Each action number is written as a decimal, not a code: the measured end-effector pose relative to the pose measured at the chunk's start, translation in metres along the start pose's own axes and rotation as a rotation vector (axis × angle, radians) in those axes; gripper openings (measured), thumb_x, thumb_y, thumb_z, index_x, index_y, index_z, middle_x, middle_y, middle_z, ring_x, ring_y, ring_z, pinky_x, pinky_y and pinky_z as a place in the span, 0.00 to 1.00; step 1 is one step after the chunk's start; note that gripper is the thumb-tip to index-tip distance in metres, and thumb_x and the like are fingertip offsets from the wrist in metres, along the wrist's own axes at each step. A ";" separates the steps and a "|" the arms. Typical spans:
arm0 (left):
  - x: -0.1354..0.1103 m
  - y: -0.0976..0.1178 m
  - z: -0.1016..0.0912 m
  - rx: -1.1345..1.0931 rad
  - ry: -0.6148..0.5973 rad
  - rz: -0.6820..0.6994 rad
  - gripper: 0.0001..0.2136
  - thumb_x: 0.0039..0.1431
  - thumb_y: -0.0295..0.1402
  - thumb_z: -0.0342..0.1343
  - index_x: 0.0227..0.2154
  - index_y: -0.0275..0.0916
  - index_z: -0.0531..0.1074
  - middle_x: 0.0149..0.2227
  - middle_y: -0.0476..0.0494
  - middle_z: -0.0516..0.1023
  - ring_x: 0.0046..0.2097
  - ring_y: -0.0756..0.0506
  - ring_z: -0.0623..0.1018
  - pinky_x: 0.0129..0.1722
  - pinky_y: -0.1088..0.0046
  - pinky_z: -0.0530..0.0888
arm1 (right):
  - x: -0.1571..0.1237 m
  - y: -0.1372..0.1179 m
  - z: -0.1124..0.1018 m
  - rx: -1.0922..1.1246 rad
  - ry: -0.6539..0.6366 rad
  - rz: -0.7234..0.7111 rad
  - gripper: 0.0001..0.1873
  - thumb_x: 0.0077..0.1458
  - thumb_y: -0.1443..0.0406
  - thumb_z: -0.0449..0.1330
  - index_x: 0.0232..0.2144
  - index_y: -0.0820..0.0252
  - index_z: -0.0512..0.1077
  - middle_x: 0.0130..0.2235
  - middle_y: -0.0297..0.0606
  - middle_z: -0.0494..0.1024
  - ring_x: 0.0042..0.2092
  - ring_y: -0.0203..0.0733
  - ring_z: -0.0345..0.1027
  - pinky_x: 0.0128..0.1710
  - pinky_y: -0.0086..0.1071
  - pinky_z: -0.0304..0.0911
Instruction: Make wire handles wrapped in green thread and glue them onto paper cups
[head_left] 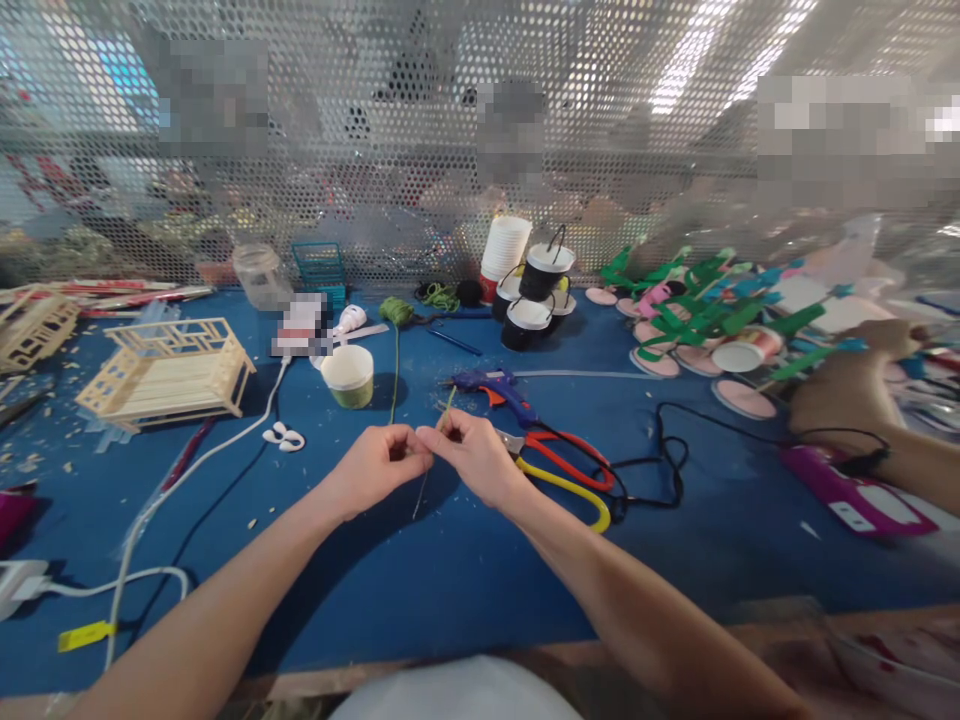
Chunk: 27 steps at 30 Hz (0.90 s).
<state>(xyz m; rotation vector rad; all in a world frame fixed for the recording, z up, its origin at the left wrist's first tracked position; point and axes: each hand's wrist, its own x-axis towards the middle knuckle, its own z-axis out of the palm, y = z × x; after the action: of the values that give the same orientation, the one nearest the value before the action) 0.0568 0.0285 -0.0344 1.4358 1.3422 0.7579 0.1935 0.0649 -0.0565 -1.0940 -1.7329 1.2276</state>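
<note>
Both my hands meet over the middle of the blue table (465,570). My left hand (379,463) is closed in a pinch on a thin wire stem (421,490), whose bare end points down toward me. My right hand (471,452) is pinched on the same stem, whose green-wrapped upper end (448,403) sticks up past my fingers. A strand of green floral tape (394,375) runs from my hands to a green roll (395,311) farther back.
A blue glue gun (495,386) and red-and-yellow scissors (562,465) lie right of my hands. A small cup (347,374), stick-built furniture (165,370), black cups (532,295), green paper plants (705,310), cables (660,455). Another person's hand (847,395) works at the right.
</note>
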 end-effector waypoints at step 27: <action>-0.005 0.006 -0.008 -0.086 -0.158 -0.031 0.09 0.46 0.36 0.53 0.24 0.34 0.66 0.21 0.54 0.62 0.22 0.55 0.58 0.21 0.79 0.55 | 0.000 0.003 -0.009 0.297 -0.254 0.114 0.17 0.45 0.53 0.56 0.21 0.61 0.60 0.16 0.25 0.60 0.18 0.26 0.52 0.18 0.24 0.49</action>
<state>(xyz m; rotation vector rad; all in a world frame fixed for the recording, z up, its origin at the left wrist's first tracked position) 0.0504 0.0261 -0.0259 1.3748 1.1944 0.6601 0.2022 0.0681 -0.0566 -0.9001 -1.6172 1.6949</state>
